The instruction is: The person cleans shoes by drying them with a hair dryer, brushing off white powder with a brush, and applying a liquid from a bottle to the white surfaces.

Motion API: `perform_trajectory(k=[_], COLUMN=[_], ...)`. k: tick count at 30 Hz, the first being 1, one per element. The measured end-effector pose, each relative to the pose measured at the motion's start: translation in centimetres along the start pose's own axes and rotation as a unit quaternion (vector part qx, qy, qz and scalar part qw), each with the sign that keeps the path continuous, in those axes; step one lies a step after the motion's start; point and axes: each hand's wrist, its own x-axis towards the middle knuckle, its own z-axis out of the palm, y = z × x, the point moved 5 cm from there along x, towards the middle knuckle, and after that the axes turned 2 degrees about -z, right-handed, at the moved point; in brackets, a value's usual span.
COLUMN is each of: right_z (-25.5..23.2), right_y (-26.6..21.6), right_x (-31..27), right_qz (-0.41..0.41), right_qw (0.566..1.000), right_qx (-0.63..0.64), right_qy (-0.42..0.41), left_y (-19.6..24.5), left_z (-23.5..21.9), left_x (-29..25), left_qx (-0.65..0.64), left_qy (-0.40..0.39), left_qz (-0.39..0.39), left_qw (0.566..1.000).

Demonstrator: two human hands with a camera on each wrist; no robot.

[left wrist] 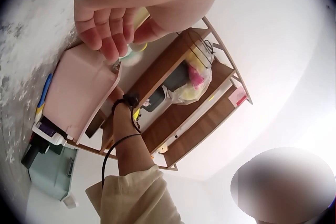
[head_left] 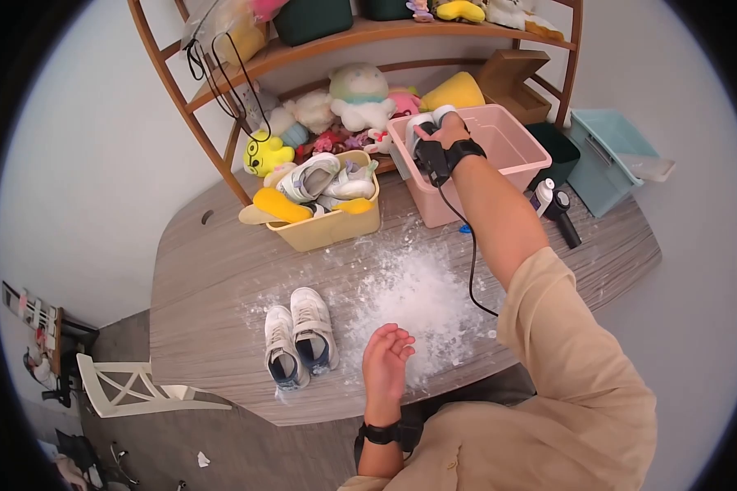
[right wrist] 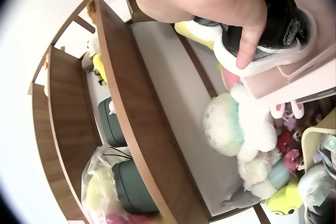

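Note:
My right hand [head_left: 452, 131] reaches to the left rim of the pink bin [head_left: 516, 151]. In the right wrist view its thumb presses the white sole of a black-and-white shoe [right wrist: 283, 29], which it grips over the bin's rim; a second white-edged shoe partly shows behind the fingers. My left hand [head_left: 386, 364] hovers near the table's front edge with loosely bent fingers and nothing in it. White powder [head_left: 418, 307] lies spread under and beyond it. Left of this hand a pair of white sneakers [head_left: 309, 315] stands side by side, toes away from me.
A yellow bin [head_left: 327, 233] full of shoes and yellow insoles stands left of the pink bin. At right are a white bottle [head_left: 542, 195], a black brush-like tool [head_left: 563, 219] and a blue-green bin [head_left: 610, 155]. Behind rises a wooden shelf [head_left: 377, 34] with plush toys.

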Motion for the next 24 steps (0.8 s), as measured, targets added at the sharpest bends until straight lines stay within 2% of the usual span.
perform_trajectory(k=[3, 4, 7, 8, 11, 14, 17, 20, 23, 24], right_z=[-0.7, -0.9, -0.6, -0.8, -1.4, -1.4, -1.9, -2.4, -2.3, -2.4], right_y=[0.7, 0.7, 0.4, 0.5, 0.3, 0.5, 0.4, 0.2, 0.4, 0.4], right_x=[0.7, 0.7, 0.8, 0.6, 0.5, -2.6, -2.2, -2.1, -3.4, -3.1], right_qz=[-0.005, 0.014, 0.033, 0.016, 0.04, -0.025, -0.043, -0.056, -0.027, -0.033], right_qw=[1.0, 0.998, 0.996, 1.0, 0.998, 0.996, 0.994, 0.989, 0.984, 0.984], right_qx=[-0.003, 0.039, 0.009, 0.007, -0.035, -0.09, -0.098, -0.136, -0.155, -0.155], right_qy=[0.017, 0.036, 0.078, 0.026, 0.036, 0.004, 0.036, -0.007, 0.087, 0.077], left_y=[-0.1, -0.2, -0.6, -0.7, -0.9, -1.1, -1.2, -1.2, -1.1, -1.0], left_z=[-0.2, -0.3, -0.3, -0.2, 0.1, 0.0, 0.0, -0.1, -0.2, -0.3], left_x=[-0.1, -0.2, -0.2, -0.2, -0.2, -0.3, -0.4, -0.5, -0.7, -0.8], left_qx=[-0.006, -0.004, 0.002, 0.003, 0.006, 0.009, 0.011, 0.01, 0.01, 0.012], left_qy=[0.007, 0.007, 0.005, 0.004, -0.002, -0.004, -0.004, -0.006, 0.0, 0.003], left_qz=[0.003, 0.004, 0.002, 0.001, -0.001, 0.003, 0.007, 0.012, 0.021, 0.023], left_qw=[1.0, 1.0, 1.0, 1.0, 1.0, 1.0, 1.0, 1.0, 1.0, 1.0])
